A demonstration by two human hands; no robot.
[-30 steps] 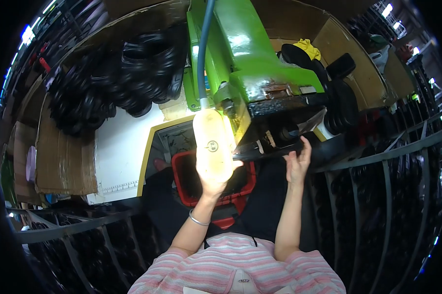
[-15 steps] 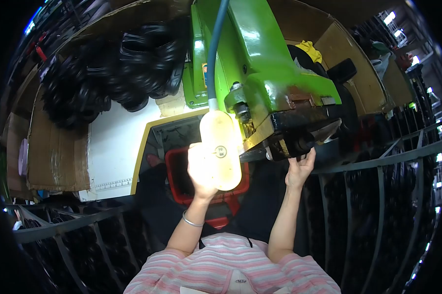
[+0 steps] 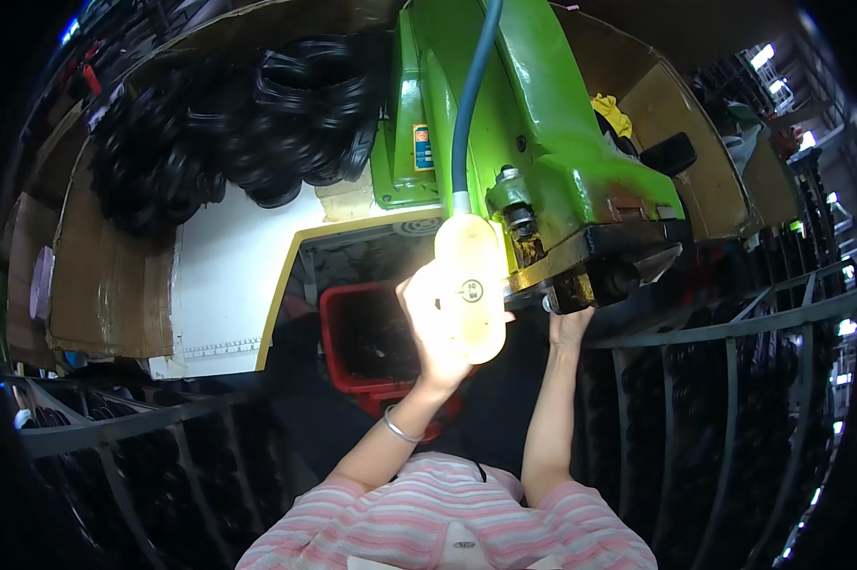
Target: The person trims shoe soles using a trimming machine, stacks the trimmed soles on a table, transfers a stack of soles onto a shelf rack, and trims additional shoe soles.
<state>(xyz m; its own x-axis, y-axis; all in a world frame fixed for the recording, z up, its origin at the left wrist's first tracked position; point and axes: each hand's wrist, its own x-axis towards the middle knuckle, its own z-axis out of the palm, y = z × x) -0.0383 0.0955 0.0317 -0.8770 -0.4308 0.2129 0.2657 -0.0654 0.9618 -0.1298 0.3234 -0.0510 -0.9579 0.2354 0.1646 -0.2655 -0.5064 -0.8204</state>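
My left hand [image 3: 432, 334] is behind and beside a glowing oval lamp [image 3: 472, 328] on a blue-grey flexible neck [image 3: 474, 90]. Glare and the lamp cover most of its fingers, so what they hold does not show. My right hand [image 3: 568, 328] reaches up under the dark, oily head [image 3: 594, 271] of a green machine [image 3: 552, 104]. Its fingers are hidden behind that head, and whether they grip anything cannot be made out.
A red bin [image 3: 357, 388] stands below the white, yellow-edged table [image 3: 221, 294]. Shiny black ring-shaped pieces [image 3: 257, 123] are heaped in a cardboard box [image 3: 115, 313] at left. Metal rails [image 3: 723, 332] run along both sides. A yellow cloth [image 3: 612, 116] lies behind the machine.
The view has shifted, with the machine and lamp appearing further right. My left hand has moved right along with the lamp's place in view. My right fingers, visible before, are now behind the machine head.
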